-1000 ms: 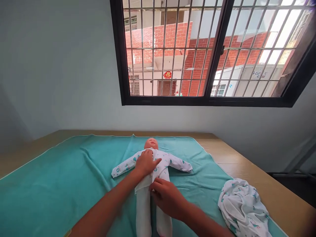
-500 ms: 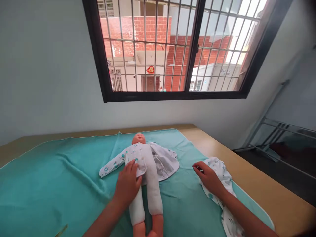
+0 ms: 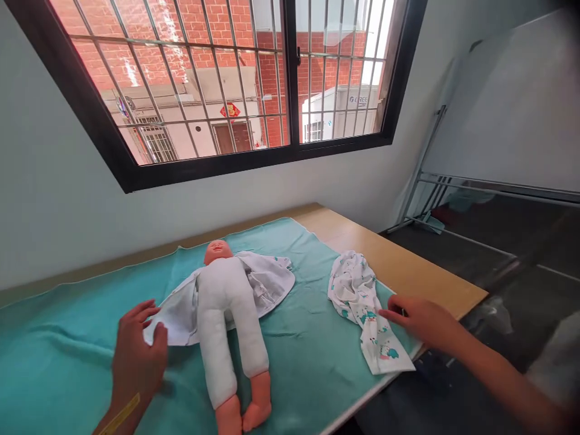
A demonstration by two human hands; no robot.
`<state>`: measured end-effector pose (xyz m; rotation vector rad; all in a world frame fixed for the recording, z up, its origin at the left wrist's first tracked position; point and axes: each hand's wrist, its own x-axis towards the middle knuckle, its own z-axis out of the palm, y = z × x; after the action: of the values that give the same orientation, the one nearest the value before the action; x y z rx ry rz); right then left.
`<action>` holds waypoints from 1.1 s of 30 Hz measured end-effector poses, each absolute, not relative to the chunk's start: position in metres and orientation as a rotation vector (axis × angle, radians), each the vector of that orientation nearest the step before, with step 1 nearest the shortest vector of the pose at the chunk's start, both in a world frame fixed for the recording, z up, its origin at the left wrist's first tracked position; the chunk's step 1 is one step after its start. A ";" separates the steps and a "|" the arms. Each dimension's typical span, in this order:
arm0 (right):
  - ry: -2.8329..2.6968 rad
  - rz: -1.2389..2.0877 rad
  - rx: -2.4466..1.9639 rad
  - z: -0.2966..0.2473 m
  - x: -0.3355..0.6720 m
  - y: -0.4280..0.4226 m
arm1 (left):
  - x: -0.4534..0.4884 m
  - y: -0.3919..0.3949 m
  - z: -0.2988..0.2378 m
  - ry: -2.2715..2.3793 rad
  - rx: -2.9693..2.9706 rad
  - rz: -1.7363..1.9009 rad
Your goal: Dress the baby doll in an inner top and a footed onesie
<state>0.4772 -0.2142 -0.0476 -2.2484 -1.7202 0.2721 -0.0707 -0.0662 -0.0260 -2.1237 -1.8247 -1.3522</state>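
A baby doll [image 3: 225,284] with a white cloth body lies on its back, its pinkish head toward the window. Under it a small printed shirt [image 3: 179,311] is spread, both front panels folded out to the sides. My left hand [image 3: 140,347] is open beside the left panel, thumb and fingers apart, fingertips at the panel's edge. A crumpled white garment with green prints [image 3: 356,290], apparently pants, lies right of the doll. Close to its right edge is my right hand [image 3: 421,320], fingers loosely bent with a gap to the thumb; whether it touches the cloth is unclear.
A green cloth [image 3: 312,362] covers much of the wooden table [image 3: 362,235], whose right edge drops to a dark floor. Behind stands a wall with a barred window [image 3: 217,78]. A whiteboard on a metal stand [image 3: 507,121] is at the right.
My left hand has come off the doll's chest and moved left; the shirt's left panel now lies turned out. My right hand has shifted right off the crumpled garment. The view has turned right.
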 end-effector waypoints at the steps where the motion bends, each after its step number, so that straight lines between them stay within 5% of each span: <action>1: -1.743 0.311 -2.270 -0.047 0.466 -0.215 | -0.044 -0.070 -0.021 -1.768 -2.193 -1.383; 9: -1.621 0.215 -2.066 -0.040 0.426 -0.210 | 0.189 -0.110 -0.013 -0.878 -3.138 -0.777; 15: -1.725 0.152 -1.549 -0.037 0.442 -0.194 | 0.303 -0.108 -0.028 -1.020 -3.147 -0.261; 21: -2.114 0.235 -1.402 -0.037 0.466 -0.147 | 0.293 -0.102 -0.028 -1.142 -3.216 -0.119; 28: -2.338 0.176 -1.307 -0.009 0.464 -0.131 | 0.247 -0.111 -0.013 -1.164 -3.388 -0.791; 33: -1.900 0.549 -1.226 0.054 0.451 -0.161 | 0.212 -0.116 0.042 -1.402 -3.662 -1.457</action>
<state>0.4506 -0.1612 0.0537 -1.2261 -1.8996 0.5485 0.2115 -0.1157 0.0424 -3.6621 -1.4016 -1.4571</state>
